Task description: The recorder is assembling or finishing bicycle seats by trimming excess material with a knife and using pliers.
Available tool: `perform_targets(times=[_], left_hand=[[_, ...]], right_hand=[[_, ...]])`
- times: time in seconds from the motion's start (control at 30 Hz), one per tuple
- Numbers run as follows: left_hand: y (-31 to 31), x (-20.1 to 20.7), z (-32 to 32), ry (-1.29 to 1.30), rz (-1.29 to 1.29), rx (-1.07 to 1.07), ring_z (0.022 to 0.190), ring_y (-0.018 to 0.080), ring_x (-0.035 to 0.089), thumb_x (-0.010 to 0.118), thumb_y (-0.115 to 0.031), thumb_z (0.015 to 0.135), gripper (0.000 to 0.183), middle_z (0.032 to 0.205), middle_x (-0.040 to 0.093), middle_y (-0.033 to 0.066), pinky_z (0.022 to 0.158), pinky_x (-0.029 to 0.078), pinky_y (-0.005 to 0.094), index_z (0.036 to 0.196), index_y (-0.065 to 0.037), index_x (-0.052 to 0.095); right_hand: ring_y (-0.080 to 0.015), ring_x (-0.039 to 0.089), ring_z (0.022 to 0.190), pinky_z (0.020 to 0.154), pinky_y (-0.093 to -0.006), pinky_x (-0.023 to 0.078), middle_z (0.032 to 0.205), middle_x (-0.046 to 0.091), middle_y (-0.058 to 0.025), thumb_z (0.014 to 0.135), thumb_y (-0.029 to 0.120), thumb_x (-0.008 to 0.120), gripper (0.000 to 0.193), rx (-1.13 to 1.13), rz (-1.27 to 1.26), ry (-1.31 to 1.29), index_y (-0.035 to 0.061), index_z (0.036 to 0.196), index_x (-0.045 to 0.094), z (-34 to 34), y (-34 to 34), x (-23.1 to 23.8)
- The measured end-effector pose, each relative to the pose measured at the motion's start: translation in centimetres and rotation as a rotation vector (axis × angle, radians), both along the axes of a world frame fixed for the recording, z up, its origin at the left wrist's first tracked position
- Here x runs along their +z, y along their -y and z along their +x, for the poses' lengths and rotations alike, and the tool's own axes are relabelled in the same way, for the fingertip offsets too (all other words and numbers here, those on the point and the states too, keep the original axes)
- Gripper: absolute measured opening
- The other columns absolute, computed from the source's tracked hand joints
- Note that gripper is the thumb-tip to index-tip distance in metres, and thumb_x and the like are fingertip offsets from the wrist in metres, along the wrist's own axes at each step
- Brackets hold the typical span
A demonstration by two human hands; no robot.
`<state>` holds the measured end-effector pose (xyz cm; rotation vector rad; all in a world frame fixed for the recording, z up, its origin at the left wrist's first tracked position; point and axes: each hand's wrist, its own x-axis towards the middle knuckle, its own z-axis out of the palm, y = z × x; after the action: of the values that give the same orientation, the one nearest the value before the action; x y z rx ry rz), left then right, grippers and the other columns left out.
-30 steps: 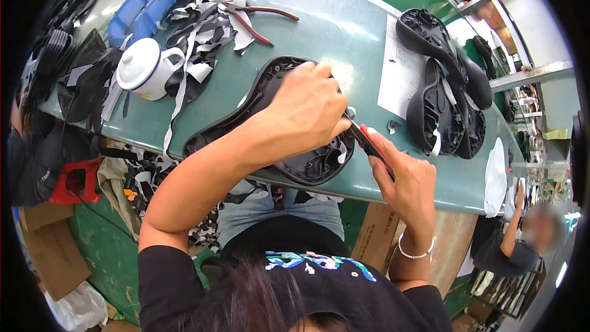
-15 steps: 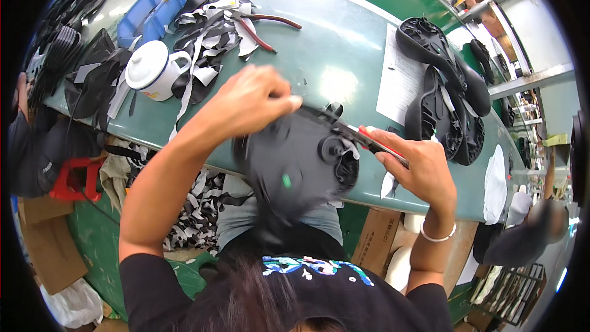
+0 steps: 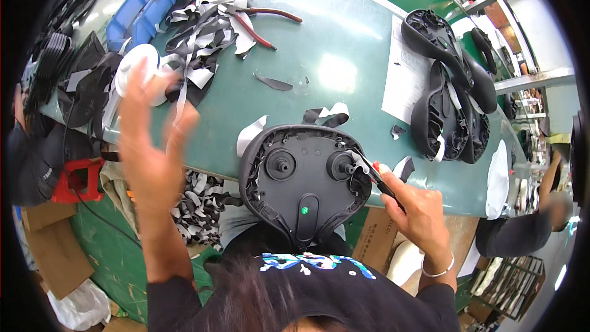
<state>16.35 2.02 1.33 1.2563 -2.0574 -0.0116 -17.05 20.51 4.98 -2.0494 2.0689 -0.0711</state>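
A wide black bicycle saddle point(image 3: 305, 172) rests underside up against the table's front edge, over my lap. Two round black mounts stand out of its base, with a green dot near the narrow end. Grey-black cover strips point(image 3: 329, 114) stick out at its far rim. My right hand point(image 3: 416, 209) is closed round a slim dark cutting tool with red on it, probably a knife point(image 3: 376, 176), whose tip is at the saddle's right rim beside a loose flap. My left hand point(image 3: 152, 147), blurred, is raised away from the saddle on the left, thumb and fingers apart.
Scraps point(image 3: 200, 43), red-handled pincers point(image 3: 264, 21), a blue bin point(image 3: 142, 12) and a white mug point(image 3: 136, 74) lie far left. Other saddles point(image 3: 439, 107) are stacked on the right by a paper sheet point(image 3: 399, 80). A dark offcut point(image 3: 273, 82) lies mid-table. People work nearby.
My left hand has left the saddle's far rim and swung left. The blurred saddle has settled, underside up. A dark offcut now shows mid-table. My right hand has lowered slightly with the tool.
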Motion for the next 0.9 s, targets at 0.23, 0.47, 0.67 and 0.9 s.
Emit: perform_targets(times=[0.23,0.47,0.67,0.9], left_hand=[[-9.9,-3.3,-6.6,-0.819,1.327,-0.262,0.117,0.0232,0.054,0.078,-0.02,0.076,0.074,0.13,0.054,0.0171,0.104,0.04,0.0377,0.136,0.004,0.041],[-5.9,-2.8,-10.0,-0.984,0.898,-0.268,0.1,0.0192,0.059,0.065,-0.001,0.079,0.054,0.116,0.055,0.015,0.091,0.048,0.0336,0.126,0.003,0.039],[-11.3,-3.3,-12.1,-0.994,0.834,-0.212,0.103,0.0188,0.05,0.072,0.0,0.072,0.07,0.114,0.043,0.0117,0.09,0.045,0.0342,0.127,0.0,0.028],[-10.6,-4.1,-9.4,-0.998,0.976,-0.346,0.117,0.0222,0.053,0.071,-0.006,0.08,0.07,0.128,0.051,0.0152,0.102,0.043,0.0363,0.138,0.003,0.032]], right_hand=[[-0.032,0.055,0.051,0.05,-0.0376,0.042,0.065,0.06,-0.0143,0.083,0.008,0.067,0.059,-0.019,0.082,0.214,0.0121,0.139,0.051,-0.9,3.0,0.2],[-0.034,0.059,0.052,0.047,-0.0432,0.044,0.059,0.06,-0.0146,0.091,0.017,0.062,0.065,-0.088,-0.223,0.116,0.0075,0.148,0.032,1.3,1.6,-6.6],[-0.0292,0.059,0.048,0.048,-0.0391,0.045,0.059,0.059,-0.0145,0.093,0.014,0.06,0.063,-0.314,-0.085,0.471,0.008,0.148,0.031,4.7,-4.7,-7.2],[-0.0101,0.059,0.064,0.058,-0.0276,0.051,0.103,0.068,-0.012,0.091,0.008,0.059,0.058,-0.67,-0.408,0.84,0.0073,0.145,0.037,2.6,-2.0,-5.0]])
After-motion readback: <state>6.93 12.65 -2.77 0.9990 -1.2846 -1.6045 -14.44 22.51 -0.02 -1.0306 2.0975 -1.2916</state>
